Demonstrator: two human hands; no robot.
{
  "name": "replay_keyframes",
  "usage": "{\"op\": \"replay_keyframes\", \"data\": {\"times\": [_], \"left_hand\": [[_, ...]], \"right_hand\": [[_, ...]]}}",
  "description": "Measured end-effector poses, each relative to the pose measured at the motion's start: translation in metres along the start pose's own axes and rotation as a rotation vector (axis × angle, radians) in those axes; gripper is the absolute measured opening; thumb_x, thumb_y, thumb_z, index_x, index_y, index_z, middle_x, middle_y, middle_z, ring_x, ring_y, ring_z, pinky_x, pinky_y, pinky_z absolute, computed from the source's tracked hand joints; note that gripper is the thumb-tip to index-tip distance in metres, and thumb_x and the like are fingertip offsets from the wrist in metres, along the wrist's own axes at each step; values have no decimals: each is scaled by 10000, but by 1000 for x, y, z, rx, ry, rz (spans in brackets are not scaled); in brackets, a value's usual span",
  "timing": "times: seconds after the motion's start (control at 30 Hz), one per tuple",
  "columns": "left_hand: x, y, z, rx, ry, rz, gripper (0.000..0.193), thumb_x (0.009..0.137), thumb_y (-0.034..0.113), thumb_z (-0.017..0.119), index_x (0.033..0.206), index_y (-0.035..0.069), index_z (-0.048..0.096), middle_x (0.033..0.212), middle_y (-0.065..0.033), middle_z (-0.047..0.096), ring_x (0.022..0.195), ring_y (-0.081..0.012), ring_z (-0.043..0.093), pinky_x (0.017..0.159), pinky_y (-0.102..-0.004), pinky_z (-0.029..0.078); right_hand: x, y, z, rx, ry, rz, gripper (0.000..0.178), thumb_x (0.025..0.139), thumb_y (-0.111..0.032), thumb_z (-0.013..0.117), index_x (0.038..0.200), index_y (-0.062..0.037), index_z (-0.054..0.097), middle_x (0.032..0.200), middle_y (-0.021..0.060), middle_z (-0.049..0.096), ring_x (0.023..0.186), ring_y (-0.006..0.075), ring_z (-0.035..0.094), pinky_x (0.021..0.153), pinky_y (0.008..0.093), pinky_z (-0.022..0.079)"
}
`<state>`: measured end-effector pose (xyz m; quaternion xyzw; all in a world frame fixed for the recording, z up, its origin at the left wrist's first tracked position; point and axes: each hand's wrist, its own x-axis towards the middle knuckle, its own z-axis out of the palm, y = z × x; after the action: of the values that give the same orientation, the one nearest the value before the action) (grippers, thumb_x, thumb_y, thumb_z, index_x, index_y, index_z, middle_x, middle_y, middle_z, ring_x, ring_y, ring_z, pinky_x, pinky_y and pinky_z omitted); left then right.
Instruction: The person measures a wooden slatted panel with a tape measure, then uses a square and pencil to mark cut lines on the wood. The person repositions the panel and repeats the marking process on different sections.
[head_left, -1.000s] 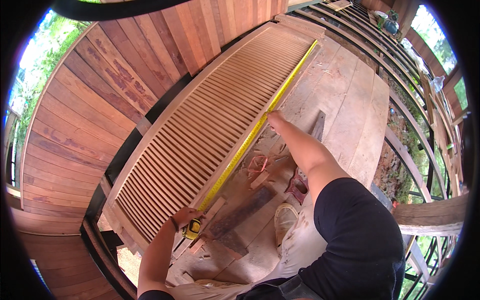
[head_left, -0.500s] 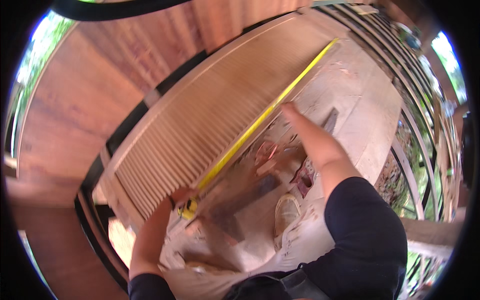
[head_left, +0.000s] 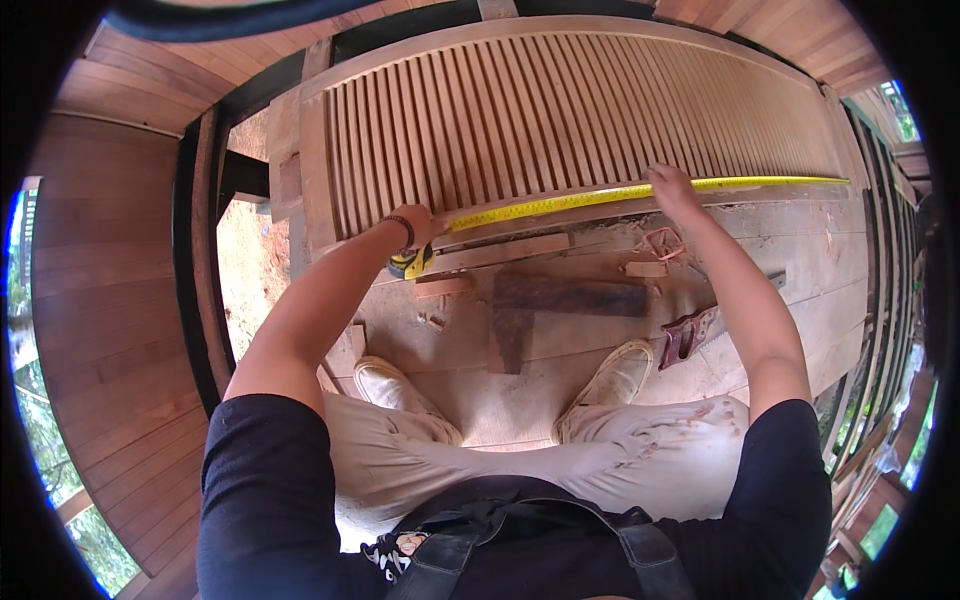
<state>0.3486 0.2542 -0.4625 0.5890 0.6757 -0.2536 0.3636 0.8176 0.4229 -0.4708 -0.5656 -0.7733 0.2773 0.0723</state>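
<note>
A louvered wooden panel (head_left: pixel 500 120) lies in front of me, its slats set in a frame. The yellow blade (head_left: pixel 560 204) of a tape measure is stretched along its near rail, reaching to the panel's right end. At the left end of the blade, my left hand (head_left: pixel 424 222) is closed on the tape; the black-and-yellow tape measure case (head_left: pixel 411 264) hangs just beneath it. My right hand (head_left: pixel 674 190), further along, is closed at the blade with fingertips at the rail's edge. What its fingers pinch is partly hidden.
Between my shoes and the panel lie a dark wooden L-shaped piece (head_left: pixel 570 296), a small wood block (head_left: pixel 443 287) and a red wire-like frame (head_left: pixel 663 242). A handsaw (head_left: pixel 684 338) rests by my right shoe (head_left: pixel 610 378). Slatted railing (head_left: pixel 880 230) stands at the right.
My view has turned and steadied, so the panel now lies crosswise. Both hands remain at the extended tape, which still runs along the near rail.
</note>
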Motion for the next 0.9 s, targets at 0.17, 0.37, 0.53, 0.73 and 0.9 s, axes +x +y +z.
{"op": "replay_keyframes", "data": {"times": [0.17, 0.37, 0.53, 0.73, 0.9], "left_hand": [[-8, -9, -5, 46, 32, -35, 705, 1064, 578, 411, 1121, -39, 746, 1060, -231, 750, 1046, -349, 726, 924, -439, 558], [-6, -17, -6, -32, 11, -123, 685, 1049, 575, 460, 1178, -41, 730, 1139, -246, 735, 1116, -336, 711, 969, -447, 553], [-5, -24, -4, -23, -24, -129, 697, 1035, 597, 480, 1214, -32, 721, 1187, -241, 726, 1150, -344, 699, 992, -451, 548], [7, -29, -1, -8, -20, -104, 728, 1030, 615, 470, 1177, -49, 730, 1118, -241, 736, 1121, -338, 708, 974, -446, 546], [14, -33, -4, 58, -102, -38, 746, 1028, 631, 459, 1200, -47, 720, 1134, -258, 723, 1142, -343, 697, 962, -428, 538]], "right_hand": [[-17, -104, 19, 129, -54, -103, 226, 962, -106, 605, 1165, -18, 649, 1016, 240, 716, 1030, 390, 695, 882, 463, 532], [-6, -125, 36, 142, -48, -186, 234, 939, -82, 654, 1168, -37, 666, 990, 208, 726, 924, 369, 715, 814, 432, 554], [17, -104, 37, 486, -110, -6, 284, 912, -69, 672, 1174, 40, 684, 902, 89, 727, 779, 137, 692, 697, 295, 547], [26, -91, 49, 488, -167, 119, 243, 978, -199, 708, 1058, 30, 707, 828, 82, 716, 715, 138, 681, 672, 300, 555], [26, -107, 72, 525, -204, 49, 243, 971, -219, 712, 953, 23, 697, 812, 82, 723, 693, 144, 687, 648, 319, 548]]}}
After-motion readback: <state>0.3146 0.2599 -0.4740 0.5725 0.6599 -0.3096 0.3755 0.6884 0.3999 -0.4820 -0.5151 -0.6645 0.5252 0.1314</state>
